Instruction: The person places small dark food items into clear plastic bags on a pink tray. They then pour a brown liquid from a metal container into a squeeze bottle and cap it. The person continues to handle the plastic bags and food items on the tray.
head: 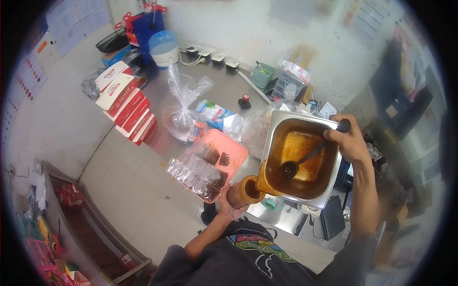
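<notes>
My right hand [347, 139] grips the rim of a deep stainless steel food pan [332, 178], its thumb near the knobbed handle end of a dark ladle [290, 168]. The ladle lies inside the pan, over a shallow oily orange residue. At its lower left corner, the pan is coated with orange-brown sauce and rests on or just over the mouth of a plastic jar [238, 195]. My left hand [227, 205] is wrapped around this jar, which holds brown contents. Beside the jar, a pink tray [234, 148] carries several clear plastic packets [198, 173] with dark contents.
Behind the tray stand a knotted clear plastic bag [184, 118] and a blue printed pouch [214, 114]. Stacked red and white cartons [125, 103] are at the left. A rubber stamp [244, 102], a green basket [262, 75] and wall sockets [218, 59] line the back. A dark tablet-like object [332, 218] is at right.
</notes>
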The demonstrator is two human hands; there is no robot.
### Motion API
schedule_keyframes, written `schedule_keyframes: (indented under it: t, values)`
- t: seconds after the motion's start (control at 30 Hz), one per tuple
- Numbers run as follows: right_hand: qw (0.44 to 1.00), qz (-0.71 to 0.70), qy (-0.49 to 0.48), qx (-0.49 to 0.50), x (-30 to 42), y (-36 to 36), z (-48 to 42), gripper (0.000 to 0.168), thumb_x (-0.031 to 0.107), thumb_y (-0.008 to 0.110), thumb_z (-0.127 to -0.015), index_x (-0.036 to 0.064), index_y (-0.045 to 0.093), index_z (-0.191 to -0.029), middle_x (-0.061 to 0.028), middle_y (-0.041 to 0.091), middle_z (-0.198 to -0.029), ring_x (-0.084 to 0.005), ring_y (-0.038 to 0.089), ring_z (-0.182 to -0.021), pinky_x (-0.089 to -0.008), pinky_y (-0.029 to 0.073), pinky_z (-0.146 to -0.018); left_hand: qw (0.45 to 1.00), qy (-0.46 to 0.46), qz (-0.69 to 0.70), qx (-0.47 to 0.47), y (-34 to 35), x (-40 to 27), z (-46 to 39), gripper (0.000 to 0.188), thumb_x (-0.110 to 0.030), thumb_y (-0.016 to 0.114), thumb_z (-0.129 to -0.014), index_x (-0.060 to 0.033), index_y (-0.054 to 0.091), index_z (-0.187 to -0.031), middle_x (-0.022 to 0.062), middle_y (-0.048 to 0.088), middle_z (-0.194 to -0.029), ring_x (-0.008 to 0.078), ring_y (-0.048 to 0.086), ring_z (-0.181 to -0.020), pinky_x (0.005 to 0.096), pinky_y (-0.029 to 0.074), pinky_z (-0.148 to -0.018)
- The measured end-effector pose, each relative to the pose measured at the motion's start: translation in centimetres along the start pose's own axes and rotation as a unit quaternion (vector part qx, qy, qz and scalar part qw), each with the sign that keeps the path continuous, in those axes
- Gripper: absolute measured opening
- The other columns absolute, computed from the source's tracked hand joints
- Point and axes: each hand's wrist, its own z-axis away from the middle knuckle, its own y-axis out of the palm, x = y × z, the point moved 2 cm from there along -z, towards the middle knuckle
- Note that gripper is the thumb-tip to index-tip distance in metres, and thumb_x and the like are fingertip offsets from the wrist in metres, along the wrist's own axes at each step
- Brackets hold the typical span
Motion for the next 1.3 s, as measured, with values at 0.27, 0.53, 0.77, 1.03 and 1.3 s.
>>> schedule_keyframes:
  t: [0.27,0.53,0.77,1.03,1.3]
  values:
    - [0.984,-0.15,0.077,-0.059,-8.7,0.1,-0.6,0.047,0.008,0.069,-0.069,-0.003,0.052,-0.111,-0.0092,0.059,-0.091,-0.0158,0.057,-0.075,-0.0277,0.047,-0.071,0.994,0.09,0.012,-0.063,-0.6,-1.3,2.4,0.066,-0.061,0.034,-0.091,-0.0038,0.052,-0.121,0.016,0.061,-0.089,0.0159,0.04,-0.041,0.0242,0.031,-0.036]
    - [0.89,-0.338,0.251,-0.177,-27.7,11.1,6.2,0.071,0.013,0.075,-0.067,0.0,0.039,-0.128,-0.0142,0.053,-0.11,-0.0236,0.053,-0.099,-0.0377,0.045,-0.084,0.991,0.122,-0.043,0.035,-4.4,-3.9,6.8,0.056,-0.059,0.04,-0.092,-0.0142,0.05,-0.125,0.0116,0.053,-0.11,0.013,0.038,-0.046,0.0217,0.031,-0.038]
    - [0.87,-0.353,0.253,-0.234,-33.8,17.0,7.1,0.059,0.008,0.072,-0.075,-0.007,0.041,-0.123,-0.0177,0.052,-0.111,-0.0243,0.055,-0.1,-0.0338,0.046,-0.086,0.991,0.121,-0.007,0.048,-4.6,-4.0,8.0,0.053,-0.055,0.048,-0.091,-0.0165,0.049,-0.127,0.0131,0.05,-0.117,0.0162,0.04,-0.049,0.0234,0.035,-0.041]
    - [0.857,-0.431,0.235,-0.156,-32.7,16.4,8.4,0.042,0.013,0.072,-0.082,-0.005,0.049,-0.112,-0.0088,0.058,-0.094,-0.0174,0.059,-0.083,-0.03,0.048,-0.072,0.992,0.108,0.045,0.058,-3.8,-2.4,7.3,0.051,-0.047,0.049,-0.094,-0.0093,0.048,-0.127,0.0191,0.049,-0.115,0.016,0.041,-0.048,0.0237,0.038,-0.04]
    - [0.802,-0.368,0.393,-0.259,-27.2,18.3,12.4,0.043,0.028,0.074,-0.084,0.001,0.053,-0.11,0.0009,0.051,-0.077,-0.0091,0.048,-0.065,-0.027,0.037,-0.051,0.988,0.087,0.092,0.093,-5.4,-1.3,7.7,0.05,-0.045,0.05,-0.094,-0.0101,0.047,-0.13,0.0209,0.047,-0.121,0.0181,0.046,-0.053,0.0256,0.04,-0.046]
